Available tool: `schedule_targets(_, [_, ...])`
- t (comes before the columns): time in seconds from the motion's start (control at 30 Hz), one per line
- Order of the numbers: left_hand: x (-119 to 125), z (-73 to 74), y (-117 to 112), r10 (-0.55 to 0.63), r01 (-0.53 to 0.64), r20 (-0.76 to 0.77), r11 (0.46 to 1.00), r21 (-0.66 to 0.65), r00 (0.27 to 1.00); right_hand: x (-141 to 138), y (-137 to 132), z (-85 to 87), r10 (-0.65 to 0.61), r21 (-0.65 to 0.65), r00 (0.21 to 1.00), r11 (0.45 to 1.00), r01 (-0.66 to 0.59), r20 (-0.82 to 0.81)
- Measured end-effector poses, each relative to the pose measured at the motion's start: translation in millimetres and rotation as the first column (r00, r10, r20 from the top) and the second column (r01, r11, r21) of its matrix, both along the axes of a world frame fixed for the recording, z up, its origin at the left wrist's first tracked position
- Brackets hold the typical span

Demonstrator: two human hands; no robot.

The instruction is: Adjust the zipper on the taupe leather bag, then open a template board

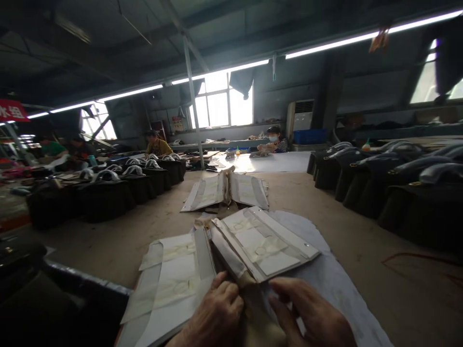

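An unfinished bag [231, 262] lies spread on the table in front of me, with two pale stiffened panels folded outward from a beige fabric middle. Strips of yellowish tape and round outlines show on both panels. My left hand [217, 311] is closed with curled fingers at the inner edge of the left panel, gripping the fabric fold. Thumb and forefinger of my right hand [307, 311] close on the fabric edge below the right panel. The cloth between my hands is dim and blurred. Beneath the right panel lies a pale sheet [336, 289].
A similar spread bag piece [206, 193] lies just beyond. Rows of dark bags with arched handles stand at the left [108, 195] and right [369, 178]. A thin red cord [415, 255] lies at right. Several people work farther back; a pole [191, 96] rises behind the table.
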State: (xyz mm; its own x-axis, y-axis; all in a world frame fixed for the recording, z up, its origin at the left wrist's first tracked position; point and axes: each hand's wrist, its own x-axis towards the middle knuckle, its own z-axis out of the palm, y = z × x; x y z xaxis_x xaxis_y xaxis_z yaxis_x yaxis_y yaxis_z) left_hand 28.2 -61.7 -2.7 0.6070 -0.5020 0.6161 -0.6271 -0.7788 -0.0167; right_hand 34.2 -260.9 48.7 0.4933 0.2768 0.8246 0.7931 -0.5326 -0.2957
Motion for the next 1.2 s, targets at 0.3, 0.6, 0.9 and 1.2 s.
schedule_targets(0.3, [-15,6.7,41,0.082,-0.073,0.199,0.996,-0.054,0.977,52,44,2.0,0.044,-0.368,0.962,0.919,-0.145,-0.269])
schedule_targets(0.6, [-20,9.8,46,0.318,-0.356,0.377,0.934,0.033,0.870,56,73,-28.4,0.210,-0.647,0.952,0.698,-0.305,-0.223])
schedule_targets(0.9, [-14,48.9,64,0.223,-0.256,0.485,0.967,0.002,0.846,80,110,14.1,0.011,-0.717,0.975,0.676,-0.169,-0.220])
schedule_targets(1.2, [-10,31.6,79,0.074,-0.107,0.496,0.994,0.038,0.865,80,136,-19.7,0.201,-0.528,0.843,0.701,-0.480,-0.499])
